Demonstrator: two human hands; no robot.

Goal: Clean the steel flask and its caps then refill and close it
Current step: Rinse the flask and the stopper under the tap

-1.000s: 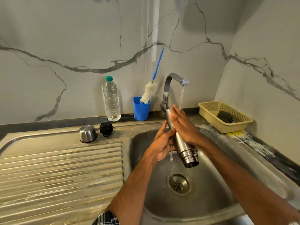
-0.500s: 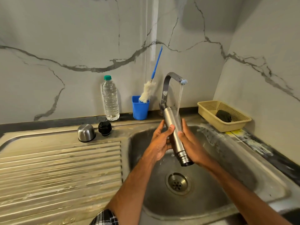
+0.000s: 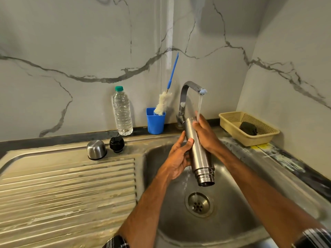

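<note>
The steel flask (image 3: 198,153) is held upside down over the sink basin (image 3: 232,203), its open mouth pointing down toward the drain (image 3: 198,204). My left hand (image 3: 177,158) grips its middle from the left, thumb across the front. My right hand (image 3: 204,133) lies over the flask's upper part near its base, under the running stream from the tap (image 3: 189,93). Water drips from the flask into the basin. The steel outer cap (image 3: 96,150) and the black inner cap (image 3: 117,144) stand on the drainboard behind the ridges.
A clear water bottle (image 3: 122,111) with a green lid and a blue cup (image 3: 155,120) holding a bottle brush (image 3: 165,99) stand at the wall. A yellow basket (image 3: 249,128) with a dark scrubber sits at the right. The ridged drainboard (image 3: 68,194) lies left.
My right hand slid from the flask's lower part, near the mouth, up to its base under the stream. The flask stays upside down in my left hand's grip.
</note>
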